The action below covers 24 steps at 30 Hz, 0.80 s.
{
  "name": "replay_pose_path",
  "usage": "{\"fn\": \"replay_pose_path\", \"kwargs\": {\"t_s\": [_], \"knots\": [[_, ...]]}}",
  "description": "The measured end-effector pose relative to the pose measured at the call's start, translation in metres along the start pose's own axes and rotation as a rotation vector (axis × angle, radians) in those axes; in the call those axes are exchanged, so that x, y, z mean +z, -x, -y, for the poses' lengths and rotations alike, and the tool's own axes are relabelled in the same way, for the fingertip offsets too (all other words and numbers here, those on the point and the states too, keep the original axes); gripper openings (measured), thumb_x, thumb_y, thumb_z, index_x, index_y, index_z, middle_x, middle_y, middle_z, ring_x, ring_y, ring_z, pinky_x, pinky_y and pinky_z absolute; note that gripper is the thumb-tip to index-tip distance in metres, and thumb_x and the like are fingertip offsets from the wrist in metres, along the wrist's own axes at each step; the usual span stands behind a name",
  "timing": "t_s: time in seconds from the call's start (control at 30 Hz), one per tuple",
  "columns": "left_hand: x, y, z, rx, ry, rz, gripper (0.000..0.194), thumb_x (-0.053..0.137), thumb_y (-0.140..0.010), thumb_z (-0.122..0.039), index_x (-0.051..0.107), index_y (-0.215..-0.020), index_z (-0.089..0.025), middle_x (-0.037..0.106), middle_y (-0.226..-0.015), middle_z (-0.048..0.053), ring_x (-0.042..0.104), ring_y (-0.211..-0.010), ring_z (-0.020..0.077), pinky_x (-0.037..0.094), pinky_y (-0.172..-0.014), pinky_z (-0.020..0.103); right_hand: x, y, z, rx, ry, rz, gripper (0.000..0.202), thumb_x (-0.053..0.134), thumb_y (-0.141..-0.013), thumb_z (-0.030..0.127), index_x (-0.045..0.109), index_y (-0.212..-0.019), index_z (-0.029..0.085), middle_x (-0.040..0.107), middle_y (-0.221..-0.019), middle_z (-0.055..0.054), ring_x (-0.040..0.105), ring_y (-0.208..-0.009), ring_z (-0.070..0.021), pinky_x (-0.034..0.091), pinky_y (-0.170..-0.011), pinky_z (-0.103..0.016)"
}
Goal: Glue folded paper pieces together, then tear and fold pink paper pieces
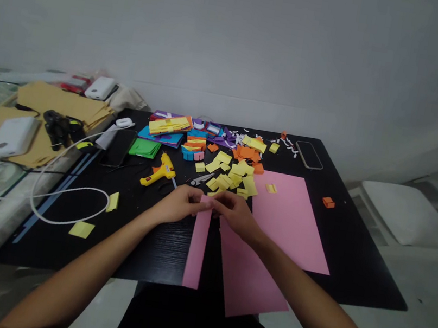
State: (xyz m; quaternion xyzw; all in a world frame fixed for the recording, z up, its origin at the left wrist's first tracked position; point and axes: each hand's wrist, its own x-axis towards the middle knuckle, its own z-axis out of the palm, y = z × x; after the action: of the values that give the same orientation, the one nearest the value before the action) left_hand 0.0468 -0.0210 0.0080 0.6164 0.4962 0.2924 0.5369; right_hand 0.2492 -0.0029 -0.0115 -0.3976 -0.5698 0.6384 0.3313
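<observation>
A long, narrow strip of pink paper [197,248] runs from my fingertips down to the table's front edge. My left hand [180,204] pinches its far end from the left side. From the right, my right hand [234,213] is closed on the same end, thumb and fingers together. Beside my right forearm lie large pink paper sheets [286,212], partly covered by that arm. Just beyond my hands are scattered yellow paper pieces [237,177], a pair of scissors [201,179] and a yellow glue gun [160,170].
Stacked coloured papers [171,125] and green paper [144,148] lie at the back of the black table [147,257]. A phone [309,155] rests back right. A white cable [71,188] loops across the left side. An orange folded piece [328,202] sits right.
</observation>
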Motion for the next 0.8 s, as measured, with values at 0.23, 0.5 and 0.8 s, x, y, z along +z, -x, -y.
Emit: {"fn": "replay_pose_path", "kwargs": {"t_s": [0.23,0.5,0.8], "knots": [[0.010,-0.014,0.019,-0.056,0.449,0.087,0.052,0.067,-0.090,-0.063,0.073,-0.097,-0.011,0.075,-0.089,0.011,0.070,-0.079,0.0186,0.056,-0.070,0.028,-0.012,-0.007,-0.013,0.038,-0.217,-0.131,0.034,0.085,-0.075,0.048,0.074,-0.084,0.017,0.070,-0.075,0.000,0.062,-0.067,-0.0126,0.053,-0.065,-0.027],[0.028,-0.013,0.027,-0.143,0.602,0.042,0.050,0.076,-0.085,-0.059,0.070,-0.103,-0.013,0.075,-0.096,0.009,0.074,-0.087,0.0197,0.061,-0.075,0.028,-0.007,-0.007,-0.023,-0.007,-0.238,-0.231,0.037,0.088,-0.072,0.049,0.074,-0.085,0.017,0.073,-0.077,0.000,0.066,-0.067,-0.0149,0.058,-0.066,-0.029],[0.036,-0.008,0.020,-0.202,0.551,-0.034,0.048,0.083,-0.078,-0.058,0.062,-0.088,-0.016,0.067,-0.075,0.000,0.067,-0.059,0.0131,0.061,-0.051,0.025,-0.002,-0.002,-0.027,0.017,-0.281,-0.173,0.038,0.089,-0.072,0.050,0.072,-0.084,0.018,0.074,-0.074,0.000,0.070,-0.063,-0.0144,0.062,-0.066,-0.030]]}}
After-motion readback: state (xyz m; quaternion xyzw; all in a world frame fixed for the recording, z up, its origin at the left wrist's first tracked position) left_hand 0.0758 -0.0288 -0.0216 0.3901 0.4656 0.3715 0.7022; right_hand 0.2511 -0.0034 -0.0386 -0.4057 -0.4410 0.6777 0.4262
